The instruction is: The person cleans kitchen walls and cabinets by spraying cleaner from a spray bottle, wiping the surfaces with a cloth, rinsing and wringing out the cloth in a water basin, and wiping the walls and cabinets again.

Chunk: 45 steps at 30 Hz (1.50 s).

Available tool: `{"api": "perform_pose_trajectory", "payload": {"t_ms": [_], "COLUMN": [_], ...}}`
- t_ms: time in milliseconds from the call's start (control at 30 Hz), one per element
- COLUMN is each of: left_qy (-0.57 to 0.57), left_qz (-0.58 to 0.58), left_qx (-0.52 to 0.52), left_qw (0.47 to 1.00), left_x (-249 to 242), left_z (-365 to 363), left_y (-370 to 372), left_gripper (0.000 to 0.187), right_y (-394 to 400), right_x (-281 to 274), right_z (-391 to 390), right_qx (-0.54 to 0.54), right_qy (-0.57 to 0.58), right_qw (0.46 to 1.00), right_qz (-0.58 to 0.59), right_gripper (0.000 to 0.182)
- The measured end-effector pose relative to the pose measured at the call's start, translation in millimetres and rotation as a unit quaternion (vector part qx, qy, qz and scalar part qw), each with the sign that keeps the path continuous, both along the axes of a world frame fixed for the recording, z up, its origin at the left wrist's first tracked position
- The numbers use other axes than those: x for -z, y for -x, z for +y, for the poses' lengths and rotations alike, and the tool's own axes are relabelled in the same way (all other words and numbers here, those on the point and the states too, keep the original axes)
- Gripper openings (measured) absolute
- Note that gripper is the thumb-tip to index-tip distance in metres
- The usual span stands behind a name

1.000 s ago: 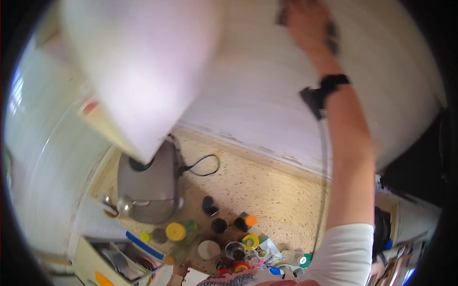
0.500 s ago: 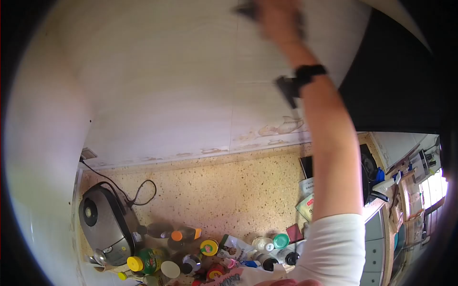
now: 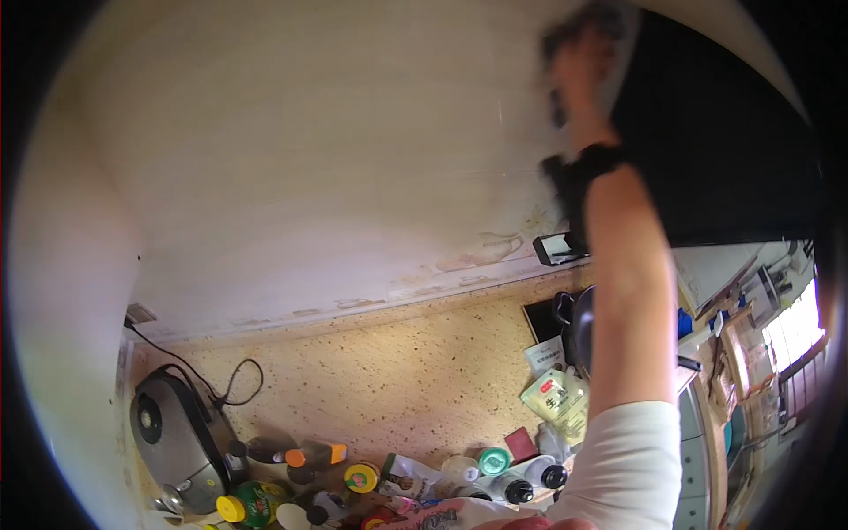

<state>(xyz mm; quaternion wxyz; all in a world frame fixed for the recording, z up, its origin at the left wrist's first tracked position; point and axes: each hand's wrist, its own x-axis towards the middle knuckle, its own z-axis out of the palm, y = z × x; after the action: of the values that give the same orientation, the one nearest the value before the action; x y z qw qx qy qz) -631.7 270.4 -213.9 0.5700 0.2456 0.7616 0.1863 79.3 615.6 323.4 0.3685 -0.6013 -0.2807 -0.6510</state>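
Observation:
My right hand (image 3: pixel 585 71) is raised high against the pale tiled wall (image 3: pixel 353 159), near the edge of a large black panel (image 3: pixel 715 141). Its fingers are closed around a dark, crumpled cloth (image 3: pixel 601 18), blurred by motion, parts of which stick out on both sides of the hand. A black band (image 3: pixel 602 161) circles the wrist, and a dark piece beside it is smeared. My left hand is out of view.
Below the wall runs a speckled counter (image 3: pixel 380 371). A rice cooker (image 3: pixel 181 433) with a cord stands at left. Several bottles and jars, including a green-lidded jar (image 3: pixel 494 460), line the front. A black pan (image 3: pixel 579 327) and a food packet (image 3: pixel 558 399) are at right.
My right hand has swept right and slightly down across the wall with the dark cloth. The view has shifted, so more of the pan, packets and a small black holder shows.

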Motion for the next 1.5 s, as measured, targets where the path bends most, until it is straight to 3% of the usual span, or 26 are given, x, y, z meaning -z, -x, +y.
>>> {"api": "perform_pose_trajectory", "payload": {"t_ms": [100,200,267,300,333,367,400,433,533,567,633,667,733,933,1000,1100,1167,1200,1233,1267,1300,1333,1367,1400,1467,1500], "left_qy": [0.004,0.007,0.012,0.012,0.012,0.013,0.015,0.018,0.022,0.024,0.028,0.029,0.037,0.037,0.035,0.019,-0.001,0.000,-0.002,-0.009,-0.070,-0.065,-0.061,0.001,0.041,0.035], "left_qz": [0.006,0.016,0.022,0.024,0.027,0.030,0.036,0.040,0.047,0.048,0.049,0.052,0.053,0.053,0.051,0.047,0.025,0.015,0.007,-0.002,0.016,0.008,0.000,-0.036,0.005,-0.001], "left_qx": [-0.007,-0.019,-0.025,-0.026,-0.026,-0.028,-0.024,-0.022,-0.016,-0.017,-0.019,-0.019,-0.026,-0.031,-0.036,-0.055,-0.119,-0.125,-0.130,-0.137,-0.030,-0.031,-0.031,-0.136,-0.161,-0.168], "left_qw": [1.000,1.000,0.999,0.999,0.999,0.999,0.999,0.999,0.999,0.998,0.998,0.998,0.998,0.997,0.997,0.997,0.993,0.992,0.991,0.991,0.997,0.997,0.998,0.990,0.986,0.985], "left_x": [-3.6,-5.3,-5.8,-6.9,-7.6,-10.0,-12.7,-15.5,-21.7,-23.2,-24.7,-26.1,-28.0,-27.4,-26.6,-17.0,-1.0,-5.9,-14.7,-16.1,10.7,17.6,26.4,8.6,-16.6,-8.6], "left_z": [-15.5,-35.7,-46.6,-54.1,-57.1,-62.1,-66.5,-70.3,-69.6,-69.9,-68.2,-66.3,-65.7,-68.7,-74.1,-82.9,-93.6,-92.0,-86.0,-86.5,-94.7,-104.2,-115.2,-96.1,-83.7,-91.5], "left_y": [11.6,21.9,28.2,28.7,27.2,27.9,27.9,27.3,25.1,25.1,24.7,24.0,27.0,27.6,28.0,33.7,39.7,35.0,30.4,29.3,51.1,52.5,55.2,43.9,27.1,32.0], "left_gripper": [0.030,0.030,0.030,0.030,0.030,0.029,0.029,0.029,0.029,0.029,0.028,0.028,0.028,0.027,0.027,0.027,0.028,0.031,0.034,0.037,0.040,0.043,0.046,0.048,0.041,0.036], "right_y": [-38.4,-69.8,-18.9,31.1,64.1,132.4,182.5,188.1,168.2,156.3,114.5,70.0,46.1,58.5,16.9,-85.1,-148.2,-173.5,-188.2,-192.2,-117.6,-24.2,39.4,102.8,166.8,187.1], "right_x": [-27.0,-5.7,67.9,108.9,163.7,187.3,194.3,264.9,265.1,251.2,213.3,238.1,228.7,361.0,391.8,419.9,442.4,460.8,483.8,512.7,469.1,408.5,366.3,323.9,270.7,240.5], "right_z": [-5.1,1.2,10.2,9.0,41.4,23.4,12.2,41.9,12.3,9.6,-1.3,11.0,-13.1,-21.1,-39.4,-59.1,-47.6,-35.1,-18.2,5.9,7.6,5.7,3.8,1.9,14.3,24.5], "right_qx": [-0.082,-0.155,-0.138,-0.206,-0.216,-0.122,-0.131,-0.418,-0.509,-0.455,-0.159,-0.187,-0.319,-0.221,-0.310,-0.225,-0.098,0.064,0.248,0.334,0.235,0.114,-0.128,-0.349,-0.445,-0.402], "right_qy": [-0.024,-0.064,-0.055,-0.023,0.023,0.215,0.466,0.405,0.382,0.366,0.433,0.103,0.002,0.034,0.026,-0.015,0.078,0.258,0.429,0.457,0.314,0.151,0.041,-0.094,-0.032,0.031], "right_qw": [0.996,0.983,0.987,0.976,0.968,0.961,0.853,0.807,0.763,0.811,0.858,0.975,0.914,0.902,0.842,0.842,0.836,0.828,0.785,0.782,0.858,0.916,0.909,0.843,0.869,0.906], "right_qz": [0.022,0.078,0.067,0.064,0.129,0.126,0.194,0.101,-0.109,0.047,0.228,0.059,0.250,0.368,0.441,0.490,0.534,0.494,0.372,0.260,0.332,0.355,0.395,0.398,0.212,0.130], "right_gripper": [0.050,0.051,0.056,0.056,0.059,0.056,0.048,0.039,0.038,0.038,0.047,0.056,0.063,0.076,0.062,0.052,0.046,0.043,0.041,0.039,0.045,0.053,0.057,0.062,0.063,0.061]}}
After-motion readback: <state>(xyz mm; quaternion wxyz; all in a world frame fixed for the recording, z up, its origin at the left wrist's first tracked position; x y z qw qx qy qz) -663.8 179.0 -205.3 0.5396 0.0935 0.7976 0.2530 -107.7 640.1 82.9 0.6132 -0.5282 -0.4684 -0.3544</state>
